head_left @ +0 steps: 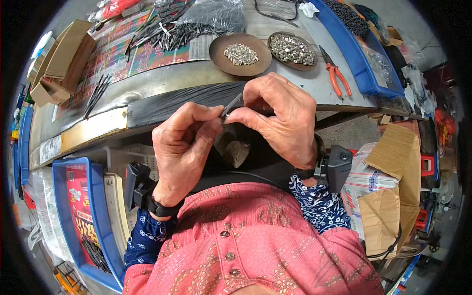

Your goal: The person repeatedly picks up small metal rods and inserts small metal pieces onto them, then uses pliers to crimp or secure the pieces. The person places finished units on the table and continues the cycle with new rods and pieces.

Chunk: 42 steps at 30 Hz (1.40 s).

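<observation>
My left hand (pixel 184 142) is closed, its thumb and index finger pinching a thin, narrow grey strip (pixel 233 103) just in front of the table edge. My right hand (pixel 282 118) is curled around the strip's other side, its thumb near the lower end and its index finger near the upper end. The strip's exact kind is too small to tell. Beyond my hands, a brown round dish (pixel 215 54) holds small silvery pins. To its right, a second dish (pixel 273 53) contains silvery metal bits. Pliers (pixel 336 73) with orange handles lie farther right.
Many thin dark pieces (pixel 162 29) are heaped at the far left, beside a plastic bag (pixel 216 17). A cardboard box (pixel 64 61) stands left. Blue bins sit at far right (pixel 361 64) and lower left (pixel 101 206). An opened carton (pixel 388 191) is at my right.
</observation>
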Available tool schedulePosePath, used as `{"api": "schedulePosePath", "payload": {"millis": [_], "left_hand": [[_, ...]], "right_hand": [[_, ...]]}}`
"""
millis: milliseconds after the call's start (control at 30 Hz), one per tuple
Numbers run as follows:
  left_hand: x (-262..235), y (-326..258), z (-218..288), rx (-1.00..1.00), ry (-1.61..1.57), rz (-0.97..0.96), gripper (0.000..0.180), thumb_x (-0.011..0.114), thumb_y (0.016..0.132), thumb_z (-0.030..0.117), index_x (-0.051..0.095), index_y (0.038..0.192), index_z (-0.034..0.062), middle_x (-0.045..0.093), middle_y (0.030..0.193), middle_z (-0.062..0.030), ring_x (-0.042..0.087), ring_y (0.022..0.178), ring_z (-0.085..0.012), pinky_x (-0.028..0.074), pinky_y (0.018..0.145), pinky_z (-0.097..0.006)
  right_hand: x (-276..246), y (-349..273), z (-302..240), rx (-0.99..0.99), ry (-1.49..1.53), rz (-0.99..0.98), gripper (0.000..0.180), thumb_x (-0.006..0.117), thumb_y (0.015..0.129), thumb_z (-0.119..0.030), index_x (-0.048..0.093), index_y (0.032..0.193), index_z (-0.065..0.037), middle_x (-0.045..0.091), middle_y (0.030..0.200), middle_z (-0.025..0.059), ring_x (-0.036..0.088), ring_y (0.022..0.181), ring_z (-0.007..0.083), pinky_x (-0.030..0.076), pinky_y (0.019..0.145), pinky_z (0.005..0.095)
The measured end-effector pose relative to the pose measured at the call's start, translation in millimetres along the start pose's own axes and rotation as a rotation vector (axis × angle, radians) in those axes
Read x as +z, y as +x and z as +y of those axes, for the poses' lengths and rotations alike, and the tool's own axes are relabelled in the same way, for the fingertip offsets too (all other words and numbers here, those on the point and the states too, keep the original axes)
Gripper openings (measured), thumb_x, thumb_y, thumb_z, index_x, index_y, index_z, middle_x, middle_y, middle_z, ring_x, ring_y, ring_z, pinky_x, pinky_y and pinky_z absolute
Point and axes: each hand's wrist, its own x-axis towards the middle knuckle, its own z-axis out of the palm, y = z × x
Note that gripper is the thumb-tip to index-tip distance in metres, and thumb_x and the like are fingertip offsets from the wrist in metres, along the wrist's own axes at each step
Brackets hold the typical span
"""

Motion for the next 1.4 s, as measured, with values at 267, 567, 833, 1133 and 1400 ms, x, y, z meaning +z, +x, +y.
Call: {"api": "schedulePosePath", "payload": {"millis": [267,567,833,1133,1400], "left_hand": [[1.7,1.9,-7.9,0.187,0.209,0.036,0.015,0.055,0.087,-0.012,0.062,0.098,-0.0052,0.06,0.083,-0.0014,0.054,0.074,-0.0058,0.044,0.068,-0.019],[4.6,-0.8,-12.6,0.022,-0.076,0.057,0.012,0.056,0.09,-0.006,0.062,0.1,-0.0035,0.058,0.077,0.0003,0.048,0.064,-0.0026,0.038,0.056,-0.016],[9.6,-3.4,-15.1,-0.068,-0.418,0.104,0.013,0.058,0.091,-0.002,0.062,0.103,-0.0015,0.062,0.078,-0.0016,0.045,0.056,-0.0026,0.034,0.049,-0.017],[7.1,-5.3,-18.3,-0.068,-0.465,0.1,0.012,0.06,0.091,0.0,0.062,0.103,-0.001,0.063,0.079,-0.002,0.045,0.057,-0.0025,0.033,0.049,-0.017],[10.7,-6.3,-18.6,-0.075,-0.48,0.125,0.011,0.06,0.092,0.0,0.062,0.102,-0.0011,0.056,0.074,0.0011,0.043,0.056,-0.0025,0.032,0.048,-0.018]], "right_hand": [[2.7,-2.2,6.0,-0.301,-0.242,0.023,0.038,0.079,0.062,-0.012,0.06,0.093,-0.001,0.058,0.081,0.0081,0.058,0.072,0.0267,0.05,0.062,0.0356],[15.3,-8.3,10.0,-0.298,-0.2,0.037,0.022,0.062,0.07,-0.01,0.058,0.09,-0.002,0.055,0.08,0.0083,0.057,0.076,0.0261,0.051,0.065,0.0345],[31.3,-16.1,9.0,-0.312,-0.148,0.106,0.031,0.062,0.07,-0.007,0.057,0.098,0.004,0.056,0.086,0.0134,0.057,0.077,0.0284,0.051,0.069,0.0366],[43.1,-16.4,6.0,-0.269,-0.127,0.215,0.023,0.073,0.07,0.005,0.06,0.089,0.002,0.06,0.078,0.0099,0.06,0.066,0.0269,0.049,0.058,0.0355],[48.5,-19.1,1.6,-0.153,-0.161,0.164,0.018,0.071,0.075,-0.006,0.055,0.082,-0.002,0.054,0.074,0.0104,0.056,0.066,0.0275,0.049,0.062,0.0379]]}}
